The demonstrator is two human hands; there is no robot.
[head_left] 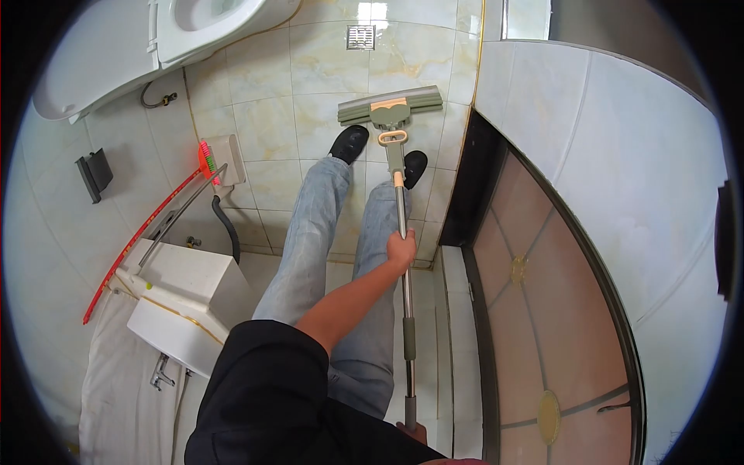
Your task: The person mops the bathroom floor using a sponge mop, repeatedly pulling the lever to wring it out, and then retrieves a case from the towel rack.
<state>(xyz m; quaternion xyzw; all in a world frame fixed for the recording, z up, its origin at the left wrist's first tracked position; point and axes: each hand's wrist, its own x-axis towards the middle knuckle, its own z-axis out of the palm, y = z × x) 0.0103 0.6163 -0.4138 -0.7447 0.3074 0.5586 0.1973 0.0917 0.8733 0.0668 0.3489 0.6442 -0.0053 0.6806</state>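
A sponge mop (409, 310) with a steel pole and a green and peach head runs up the middle of the view. Its wide sponge head (425, 99) rests on the tiled floor, just beyond my black shoes. My left hand (401, 248) is closed around the pole below the head, the arm reaching across my jeans. At the grey upper end of the pole, near the bottom of the view, my right hand (417, 431) is closed on the grip, mostly hidden by my black sleeve.
A floor drain (360, 37) lies beyond the mop head. The toilet (209, 23) is at upper left. On the left stand a white washbasin (178, 314) and red-handled brush (139, 232) against the wall. A framed door (542, 310) runs along the right.
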